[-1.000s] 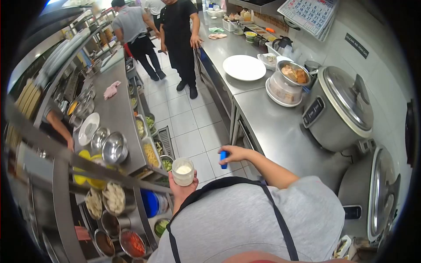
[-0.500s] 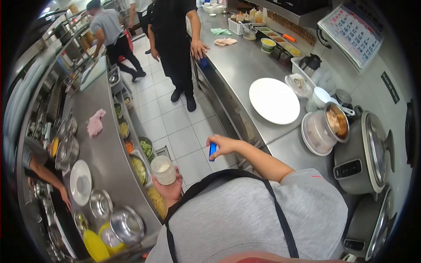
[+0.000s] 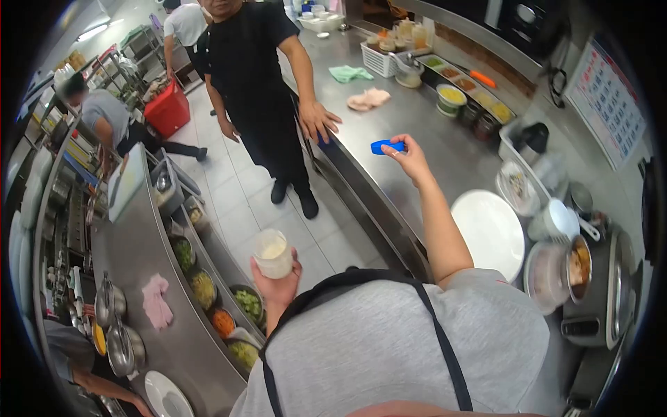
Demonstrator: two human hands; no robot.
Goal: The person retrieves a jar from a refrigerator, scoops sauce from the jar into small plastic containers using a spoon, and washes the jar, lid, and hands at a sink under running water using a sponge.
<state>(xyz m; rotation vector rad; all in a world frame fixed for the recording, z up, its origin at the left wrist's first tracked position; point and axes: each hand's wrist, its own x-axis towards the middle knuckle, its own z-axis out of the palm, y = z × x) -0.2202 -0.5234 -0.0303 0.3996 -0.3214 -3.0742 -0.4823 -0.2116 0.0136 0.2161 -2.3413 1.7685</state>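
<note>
My left hand [image 3: 279, 286] is wrapped round a clear plastic tub [image 3: 272, 254] with pale contents, held above the floor with its top facing me. My right hand [image 3: 411, 160] is stretched forward over the near edge of the right steel counter [image 3: 410, 115]. Its thumb and fingers pinch a small blue piece [image 3: 386, 146] that looks like a plastic lid; its exact shape cannot be made out. A pink cloth [image 3: 368, 99] and a green cloth [image 3: 351, 74] lie on the counter beyond that hand. Nearer my right arm is a large white plate [image 3: 486, 236].
A person in black [image 3: 257, 90] stands ahead in the aisle, one hand on the right counter. Two other people work at the far left. Bins of cut vegetables [image 3: 203, 288] line the left counter [image 3: 180, 347]. A red bin [image 3: 167, 111] stands on the floor.
My right hand has reached forward from over the aisle to the right counter, carrying the blue lid. The view has shifted. My left hand still holds the tub.
</note>
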